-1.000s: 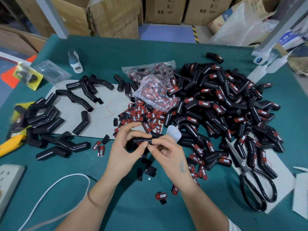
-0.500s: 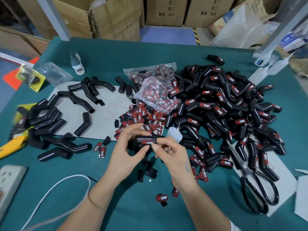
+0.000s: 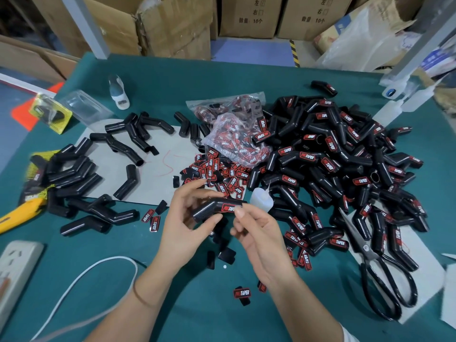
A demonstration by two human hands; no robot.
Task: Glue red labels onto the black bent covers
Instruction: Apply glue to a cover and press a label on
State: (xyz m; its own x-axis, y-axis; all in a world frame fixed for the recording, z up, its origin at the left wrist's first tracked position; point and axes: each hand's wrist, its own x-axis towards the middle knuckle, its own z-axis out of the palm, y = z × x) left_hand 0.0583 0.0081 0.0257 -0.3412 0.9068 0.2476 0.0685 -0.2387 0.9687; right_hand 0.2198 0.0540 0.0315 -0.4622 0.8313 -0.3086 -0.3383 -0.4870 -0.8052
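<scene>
My left hand [image 3: 187,218] grips a black bent cover [image 3: 209,209] above the green table, near its front middle. A red label [image 3: 228,208] lies on the cover's right arm. My right hand [image 3: 259,235] is just right of it, one fingertip touching the label's end and the other fingers loosely curled. Loose red labels [image 3: 222,171] are heaped behind the hands, beside a clear bag of labels [image 3: 237,144]. A small white glue bottle [image 3: 260,201] sits just behind my right hand. Labelled covers [image 3: 345,169] are piled at the right, and unlabelled covers [image 3: 74,174] lie at the left.
Large black scissors [image 3: 385,280] lie at the front right. At the left edge are a yellow utility knife [image 3: 17,215] and a white power strip [image 3: 14,267] with its cable [image 3: 74,292]. A grey sheet [image 3: 160,169] lies under several covers. Cardboard boxes stand behind the table.
My right hand, which pinched the cover's end and pressed the label, has drawn back a little. The red label now shows on the cover, which my left hand still holds.
</scene>
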